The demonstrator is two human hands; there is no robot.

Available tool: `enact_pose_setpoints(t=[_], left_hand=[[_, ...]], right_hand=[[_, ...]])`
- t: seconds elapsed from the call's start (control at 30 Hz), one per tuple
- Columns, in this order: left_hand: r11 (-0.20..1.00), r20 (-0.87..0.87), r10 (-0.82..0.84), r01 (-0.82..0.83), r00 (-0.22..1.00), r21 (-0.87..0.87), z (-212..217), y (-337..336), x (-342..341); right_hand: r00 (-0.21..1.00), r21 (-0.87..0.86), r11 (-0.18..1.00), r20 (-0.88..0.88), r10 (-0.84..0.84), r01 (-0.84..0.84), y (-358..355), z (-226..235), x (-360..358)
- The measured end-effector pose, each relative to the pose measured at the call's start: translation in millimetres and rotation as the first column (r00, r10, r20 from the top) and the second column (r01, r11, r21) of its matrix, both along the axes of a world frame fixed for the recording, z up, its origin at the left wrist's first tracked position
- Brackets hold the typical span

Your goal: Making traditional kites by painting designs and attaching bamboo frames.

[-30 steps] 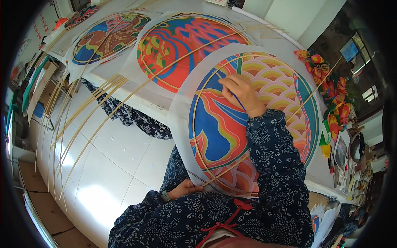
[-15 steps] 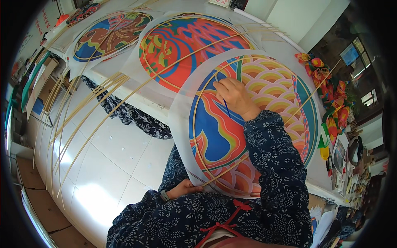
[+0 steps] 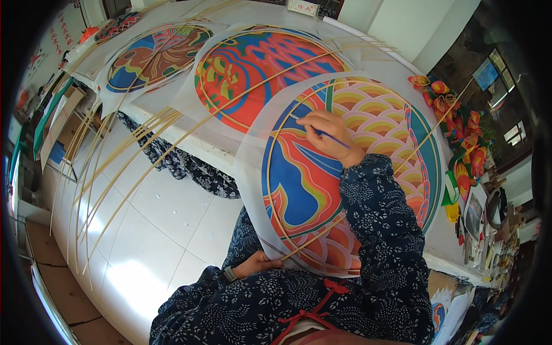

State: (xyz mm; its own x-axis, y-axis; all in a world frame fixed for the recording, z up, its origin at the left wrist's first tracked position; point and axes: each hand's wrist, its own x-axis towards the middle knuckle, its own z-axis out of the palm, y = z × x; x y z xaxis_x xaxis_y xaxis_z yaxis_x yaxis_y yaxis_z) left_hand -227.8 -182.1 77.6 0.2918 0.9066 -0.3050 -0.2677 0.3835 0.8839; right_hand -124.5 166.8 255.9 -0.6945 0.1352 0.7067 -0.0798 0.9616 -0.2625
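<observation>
In front of me lies a large round painted kite panel (image 3: 359, 138), with orange scales, blue patches and a thin bamboo hoop near its rim. My right hand (image 3: 328, 135) pinches a slim paintbrush (image 3: 336, 140) with a blue handle, slanted low over the panel. Its tip reaches the blue area at the upper left, just inside the hoop. Down at the near edge, my left hand (image 3: 257, 264) is closed about the end of a bamboo strip (image 3: 310, 241) that crosses the panel. Its fingertips are partly hidden.
Beyond lie a red painted round panel (image 3: 241, 80) and a brown and blue one (image 3: 158, 57). Long bamboo strips (image 3: 129, 144) jut past the table edge at left. Red and yellow ornaments (image 3: 460, 121) line the right side, with clutter (image 3: 497, 224) nearer.
The brush has tipped from steep to nearly flat in my right hand, its handle swinging up to the right. That hand has turned and shifted slightly down. My left hand stays put.
</observation>
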Motion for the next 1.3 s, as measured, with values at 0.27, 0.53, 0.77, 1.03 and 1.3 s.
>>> enact_pose_setpoints(t=[0.27,0.53,0.77,1.03,1.3], left_hand=[[0.976,-0.381,-0.218,0.208,0.899,-0.069,36.7,1.6,-28.5],[0.914,-0.775,0.215,0.156,0.595,0.373,166.9,130.8,-123.3],[0.856,-0.805,0.47,0.036,0.362,0.516,151.6,303.3,-171.8],[0.955,-0.87,0.259,0.02,0.419,0.294,167.1,326.1,-127.6],[0.746,-0.634,0.313,0.23,0.707,0.625,155.9,303.6,-134.2]], right_hand=[[0.942,-0.419,0.884,-0.159,-0.295,0.206,-66.1,31.3,109.5],[0.599,-0.323,0.654,-0.262,-0.757,0.684,-110.9,-26.4,297.2],[0.132,-0.073,0.159,-0.284,-0.95,0.985,-88.1,-70.7,420.8],[0.057,0.046,0.053,-0.102,-0.993,0.998,-57.5,-143.3,502.6],[-0.092,0.217,-0.025,0.305,-0.948,0.976,-1.2,-184.0,517.1]])
